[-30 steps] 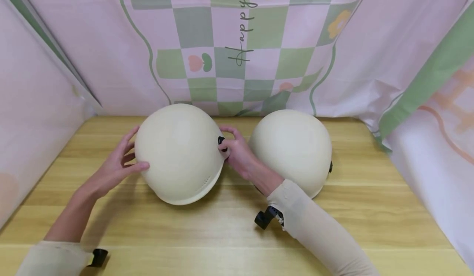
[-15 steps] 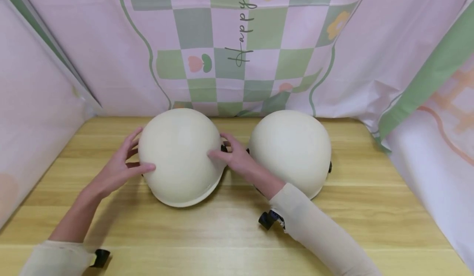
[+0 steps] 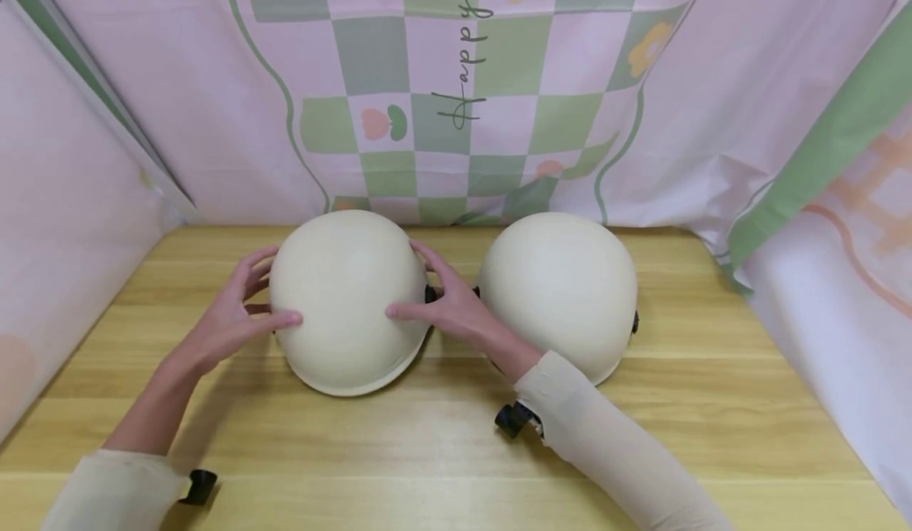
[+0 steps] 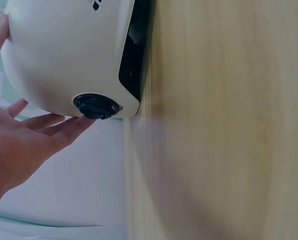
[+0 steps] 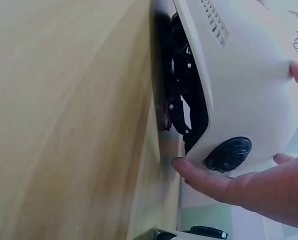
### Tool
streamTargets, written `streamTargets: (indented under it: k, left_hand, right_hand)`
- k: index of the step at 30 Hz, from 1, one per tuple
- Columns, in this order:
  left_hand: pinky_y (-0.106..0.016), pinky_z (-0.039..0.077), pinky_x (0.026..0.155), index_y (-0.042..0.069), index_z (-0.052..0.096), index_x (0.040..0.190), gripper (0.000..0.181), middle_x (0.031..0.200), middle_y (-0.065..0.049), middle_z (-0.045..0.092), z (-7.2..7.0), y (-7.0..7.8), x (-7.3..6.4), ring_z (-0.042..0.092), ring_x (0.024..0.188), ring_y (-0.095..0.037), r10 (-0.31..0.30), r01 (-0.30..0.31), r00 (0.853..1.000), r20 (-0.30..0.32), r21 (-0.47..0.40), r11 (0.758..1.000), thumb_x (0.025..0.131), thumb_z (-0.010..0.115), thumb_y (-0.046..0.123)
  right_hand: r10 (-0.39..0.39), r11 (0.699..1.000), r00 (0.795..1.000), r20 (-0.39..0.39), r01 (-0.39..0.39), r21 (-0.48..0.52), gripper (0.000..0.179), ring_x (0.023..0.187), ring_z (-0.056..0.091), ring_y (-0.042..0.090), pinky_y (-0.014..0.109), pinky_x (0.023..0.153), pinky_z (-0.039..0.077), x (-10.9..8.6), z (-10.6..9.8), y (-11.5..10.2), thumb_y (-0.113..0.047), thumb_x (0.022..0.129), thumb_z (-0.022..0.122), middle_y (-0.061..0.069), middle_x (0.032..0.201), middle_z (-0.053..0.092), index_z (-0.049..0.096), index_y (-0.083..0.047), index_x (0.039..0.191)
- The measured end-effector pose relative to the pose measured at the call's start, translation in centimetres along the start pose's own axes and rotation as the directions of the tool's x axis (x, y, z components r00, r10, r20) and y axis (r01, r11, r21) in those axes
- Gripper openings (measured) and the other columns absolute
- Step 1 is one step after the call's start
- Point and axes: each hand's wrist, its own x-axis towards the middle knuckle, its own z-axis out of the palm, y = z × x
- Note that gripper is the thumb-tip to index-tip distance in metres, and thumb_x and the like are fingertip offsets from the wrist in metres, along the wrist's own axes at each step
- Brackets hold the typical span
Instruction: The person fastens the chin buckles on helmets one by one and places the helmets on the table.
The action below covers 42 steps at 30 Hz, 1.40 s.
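Observation:
A cream helmet (image 3: pixel 349 301) sits dome up on the wooden table, left of the middle in the head view. My left hand (image 3: pixel 235 313) touches its left side with spread, nearly straight fingers and the thumb on the shell. Opposite it, my right hand (image 3: pixel 452 297) rests on the right side, its thumb on the dome. A black round fitting (image 4: pixel 96 106) shows beside the left fingers in the left wrist view. Another black fitting (image 5: pixel 229 154) lies close to the right fingers in the right wrist view, where dark straps (image 5: pixel 181 90) show under the rim.
A second cream helmet (image 3: pixel 559 293) stands dome up to the right, close to my right hand and forearm. Behind both hangs a printed curtain (image 3: pixel 442 80), with more cloth at the sides. The wooden table (image 3: pixel 399 460) extends toward me.
The first helmet has come down and slightly right, from tilted to more level. My right hand has let go of the black fitting at its edge and spread over the side; the left followed.

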Motion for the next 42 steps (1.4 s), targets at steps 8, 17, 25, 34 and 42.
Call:
streamTargets:
  k: [8,17,25,34,42]
  left_hand:
    - [-0.019,0.049,0.088,0.01,0.027,0.161,0.093,0.163,-0.022,0.034,0.1,-0.2,0.6,0.039,0.143,-0.044,0.047,-0.046,0.999,-0.012,0.035,0.998,0.087,0.084,0.007]
    - [-0.021,0.048,0.089,0.015,0.028,0.163,0.095,0.164,-0.016,0.035,0.1,-0.2,0.8,0.04,0.143,-0.044,0.059,-0.059,0.998,0.006,0.093,0.994,0.087,0.085,0.012]
    - [-0.019,0.047,0.09,0.017,0.027,0.163,0.096,0.164,-0.016,0.034,0.1,-0.4,0.9,0.04,0.143,-0.044,0.056,-0.056,0.998,0.008,0.107,0.993,0.087,0.085,0.013]
    - [-0.056,0.044,0.104,0.018,0.022,0.165,0.099,0.165,-0.017,0.031,0.2,-0.3,0.7,0.038,0.144,-0.045,0.047,-0.048,0.999,0.013,0.103,0.993,0.088,0.084,0.014]
    - [-0.07,0.035,0.107,0.006,0.031,0.161,0.085,0.162,-0.022,0.035,-0.1,1.1,0.3,0.033,0.146,-0.047,0.117,-0.105,0.991,-0.059,0.174,0.979,0.091,0.079,0.014]
  right_hand:
    - [-0.001,1.0,1.0,-0.007,0.0,-0.023,0.099,0.144,0.041,0.03,0.058,0.112,0.04,0.5,-0.3,0.2,-0.031,0.082,0.089,0.009,0.158,0.041,0.031,-0.042,0.161]
    - [-0.024,1.0,0.999,0.023,0.024,0.007,0.1,0.139,0.046,0.036,0.056,0.104,0.048,0.6,-0.4,0.4,-0.021,0.082,0.088,0.016,0.156,0.041,0.031,-0.036,0.162]
    - [-0.027,1.0,0.999,0.03,0.027,-0.015,0.099,0.138,0.047,0.036,0.056,0.105,0.046,0.6,-0.5,0.4,-0.022,0.083,0.087,0.017,0.155,0.041,0.029,-0.036,0.163]
    - [-0.02,0.99,0.999,0.032,0.024,-0.136,0.097,0.145,0.039,0.039,0.06,0.111,0.041,0.5,-1.0,-0.1,-0.029,0.084,0.088,0.015,0.163,0.034,0.031,-0.032,0.163]
    - [-0.14,0.971,0.99,-0.007,0.136,-0.195,0.07,0.14,0.048,0.038,0.053,0.11,0.045,-1.2,-3.8,-3.2,-0.019,0.09,0.083,0.018,0.15,0.051,0.049,-0.01,0.15]
